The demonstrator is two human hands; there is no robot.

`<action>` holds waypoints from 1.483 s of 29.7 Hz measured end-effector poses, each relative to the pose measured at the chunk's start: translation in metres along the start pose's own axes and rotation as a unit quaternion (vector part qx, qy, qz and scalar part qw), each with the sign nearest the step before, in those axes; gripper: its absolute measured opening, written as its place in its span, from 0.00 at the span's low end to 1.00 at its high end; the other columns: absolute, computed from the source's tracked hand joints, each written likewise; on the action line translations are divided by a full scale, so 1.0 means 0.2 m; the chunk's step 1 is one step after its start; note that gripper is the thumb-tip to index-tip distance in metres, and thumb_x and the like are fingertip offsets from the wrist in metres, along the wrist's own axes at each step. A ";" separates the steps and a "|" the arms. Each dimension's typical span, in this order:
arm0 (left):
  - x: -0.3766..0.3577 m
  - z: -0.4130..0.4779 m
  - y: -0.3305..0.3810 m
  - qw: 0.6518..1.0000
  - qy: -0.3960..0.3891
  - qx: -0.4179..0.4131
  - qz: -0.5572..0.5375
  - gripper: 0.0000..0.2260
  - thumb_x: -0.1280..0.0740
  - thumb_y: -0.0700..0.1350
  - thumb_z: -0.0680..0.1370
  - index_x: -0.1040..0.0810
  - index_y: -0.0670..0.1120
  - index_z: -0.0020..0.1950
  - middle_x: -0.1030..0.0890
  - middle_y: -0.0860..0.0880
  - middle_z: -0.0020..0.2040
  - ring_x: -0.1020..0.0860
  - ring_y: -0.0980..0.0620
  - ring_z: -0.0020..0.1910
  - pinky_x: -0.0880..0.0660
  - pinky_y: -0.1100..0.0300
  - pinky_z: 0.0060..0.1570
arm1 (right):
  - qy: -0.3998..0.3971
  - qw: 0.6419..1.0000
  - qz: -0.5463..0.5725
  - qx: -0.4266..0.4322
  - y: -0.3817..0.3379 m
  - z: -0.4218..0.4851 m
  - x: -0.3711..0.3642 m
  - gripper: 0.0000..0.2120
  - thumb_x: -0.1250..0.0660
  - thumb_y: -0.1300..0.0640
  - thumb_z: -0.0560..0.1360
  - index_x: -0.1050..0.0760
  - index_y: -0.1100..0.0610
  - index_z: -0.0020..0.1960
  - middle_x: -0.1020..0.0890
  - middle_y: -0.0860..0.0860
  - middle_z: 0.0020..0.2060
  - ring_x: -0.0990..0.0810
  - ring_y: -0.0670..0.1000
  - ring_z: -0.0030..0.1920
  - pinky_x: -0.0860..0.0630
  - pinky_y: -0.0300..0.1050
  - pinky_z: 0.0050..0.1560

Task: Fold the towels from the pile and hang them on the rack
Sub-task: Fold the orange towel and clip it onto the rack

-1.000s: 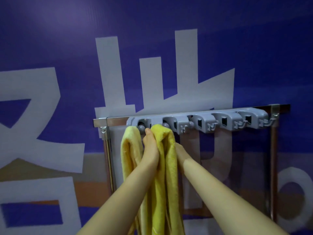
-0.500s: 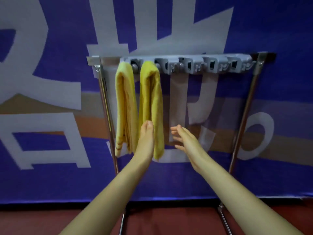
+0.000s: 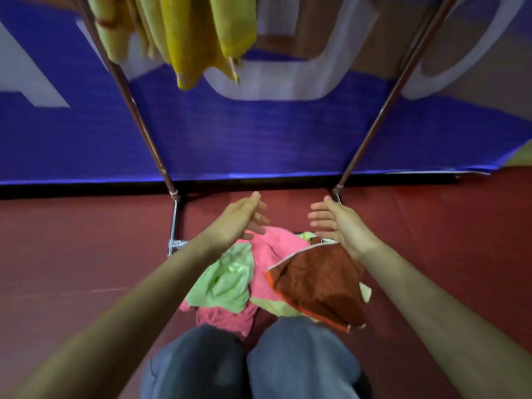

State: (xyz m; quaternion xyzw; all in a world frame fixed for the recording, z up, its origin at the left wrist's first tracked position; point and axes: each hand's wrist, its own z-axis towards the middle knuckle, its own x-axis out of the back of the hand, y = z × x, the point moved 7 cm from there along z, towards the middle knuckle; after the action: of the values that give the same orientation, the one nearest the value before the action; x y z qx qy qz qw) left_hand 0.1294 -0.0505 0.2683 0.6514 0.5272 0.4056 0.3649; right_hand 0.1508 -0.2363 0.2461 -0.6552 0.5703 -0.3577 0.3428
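Two folded yellow towels (image 3: 184, 38) hang from the rack at the top of the view; their lower ends dangle above the floor. On the red floor between the rack's legs lies a pile of towels: a pink one (image 3: 270, 249), a light green one (image 3: 227, 280) and a dark red one with an orange edge (image 3: 319, 280). My left hand (image 3: 239, 218) hovers over the pile's far left side with straight fingers and holds nothing. My right hand (image 3: 335, 223) hovers over the far right side, fingers straight, palm facing left, empty.
The rack's two metal legs (image 3: 138, 116) slant down to the floor on either side of the pile. A blue banner wall (image 3: 259, 139) stands behind the rack. My knees in blue jeans (image 3: 250, 361) are just in front of the pile.
The view has tipped down from the rack to the floor. Both hands have let go of the hung yellow towel and dropped to above the pile.
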 end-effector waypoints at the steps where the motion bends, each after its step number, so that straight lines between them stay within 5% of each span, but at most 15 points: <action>1: -0.03 0.06 -0.12 1.000 -0.012 0.021 -0.011 0.15 0.51 0.53 0.80 0.28 0.49 0.44 0.22 0.50 0.37 0.23 0.57 0.29 0.31 0.63 0.34 | 0.013 0.999 0.003 -0.032 0.13 0.07 0.04 0.15 0.50 0.51 0.80 0.29 0.58 0.51 0.24 0.51 0.37 0.26 0.48 0.36 0.29 0.40 0.39; 8: -0.12 0.31 -0.51 0.996 -0.031 0.081 -0.029 0.18 0.53 0.54 0.80 0.27 0.49 0.42 0.22 0.49 0.38 0.25 0.53 0.33 0.32 0.62 0.38 | 0.051 0.986 -0.092 -0.126 0.72 0.36 0.16 0.16 0.47 0.52 0.79 0.26 0.60 0.55 0.24 0.55 0.44 0.27 0.47 0.37 0.30 0.41 0.40; 13: -0.21 0.45 -0.78 0.989 -0.045 0.133 -0.040 0.19 0.53 0.54 0.80 0.26 0.47 0.43 0.22 0.47 0.38 0.25 0.50 0.37 0.31 0.58 0.41 | 0.009 0.974 -0.220 -0.052 0.96 0.59 0.02 0.09 0.38 0.62 0.75 0.23 0.67 0.51 0.24 0.54 0.42 0.25 0.48 0.42 0.31 0.34 0.43; 16: -0.23 0.50 -0.92 0.987 -0.030 0.146 -0.067 0.21 0.53 0.55 0.80 0.25 0.47 0.41 0.21 0.50 0.33 0.25 0.51 0.34 0.31 0.58 0.40 | -0.033 0.966 -0.257 -0.017 1.06 0.71 -0.10 0.06 0.34 0.67 0.71 0.22 0.66 0.47 0.20 0.58 0.44 0.25 0.51 0.46 0.29 0.39 0.52; 19: -0.23 0.56 -1.10 0.976 -0.015 0.196 -0.092 0.22 0.53 0.57 0.79 0.25 0.46 0.42 0.20 0.51 0.32 0.24 0.51 0.33 0.29 0.60 0.38 | -0.084 0.948 -0.307 0.004 1.20 0.86 -0.23 0.11 0.32 0.67 0.70 0.23 0.67 0.52 0.19 0.61 0.51 0.25 0.49 0.48 0.32 0.33 0.46; 24: -0.20 0.58 -1.31 0.971 -0.007 0.225 -0.085 0.22 0.53 0.57 0.79 0.25 0.45 0.43 0.21 0.47 0.38 0.23 0.50 0.36 0.28 0.59 0.39 | -0.172 0.887 -0.429 0.016 1.42 0.94 -0.36 0.21 0.31 0.61 0.68 0.26 0.58 0.61 0.21 0.54 0.58 0.24 0.54 0.59 0.31 0.43 0.62; 29: -0.19 0.60 -1.45 0.964 0.003 0.248 -0.098 0.22 0.53 0.56 0.79 0.25 0.48 0.40 0.21 0.49 0.35 0.23 0.52 0.33 0.28 0.59 0.39 | -0.210 0.745 -0.628 0.083 1.50 1.00 -0.41 0.26 0.33 0.53 0.71 0.34 0.54 0.68 0.28 0.52 0.66 0.35 0.54 0.68 0.44 0.46 0.68; 31: -0.19 0.60 -1.48 0.963 0.005 0.249 -0.105 0.22 0.53 0.56 0.80 0.25 0.48 0.40 0.22 0.49 0.35 0.24 0.52 0.33 0.28 0.59 0.40 | -0.203 0.723 -0.653 0.096 1.52 1.01 -0.42 0.24 0.35 0.52 0.72 0.33 0.54 0.67 0.28 0.52 0.65 0.36 0.54 0.68 0.45 0.47 0.68; 33: -0.19 0.59 -1.48 0.964 0.001 0.245 -0.102 0.21 0.53 0.56 0.80 0.25 0.48 0.41 0.22 0.49 0.36 0.24 0.52 0.35 0.28 0.59 0.41 | -0.195 0.738 -0.635 0.117 1.51 1.01 -0.44 0.17 0.34 0.53 0.72 0.27 0.56 0.59 0.23 0.54 0.59 0.30 0.56 0.63 0.39 0.46 0.64; 37: -0.16 0.55 -1.43 0.972 -0.005 0.222 -0.071 0.18 0.52 0.54 0.80 0.25 0.49 0.43 0.22 0.51 0.42 0.24 0.54 0.41 0.28 0.60 0.44 | -0.220 0.823 -0.516 0.093 1.42 0.96 -0.41 0.06 0.31 0.56 0.69 0.20 0.58 0.45 0.17 0.55 0.46 0.21 0.56 0.49 0.27 0.48 0.51; 44: -0.13 0.45 -1.04 0.990 -0.043 0.137 -0.014 0.17 0.45 0.51 0.79 0.27 0.46 0.63 0.25 0.51 0.61 0.29 0.56 0.61 0.36 0.58 0.66 | -0.177 0.922 -0.328 0.104 0.82 0.70 -0.32 0.05 0.27 0.62 0.67 0.20 0.64 0.39 0.21 0.50 0.31 0.27 0.39 0.33 0.30 0.38 0.40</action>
State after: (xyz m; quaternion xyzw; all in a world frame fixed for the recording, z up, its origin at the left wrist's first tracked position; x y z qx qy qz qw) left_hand 0.1277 -0.0441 0.0389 0.7048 0.5702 0.2961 0.3006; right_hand 0.1821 -0.1849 0.0299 -0.8188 0.2134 -0.3855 0.3680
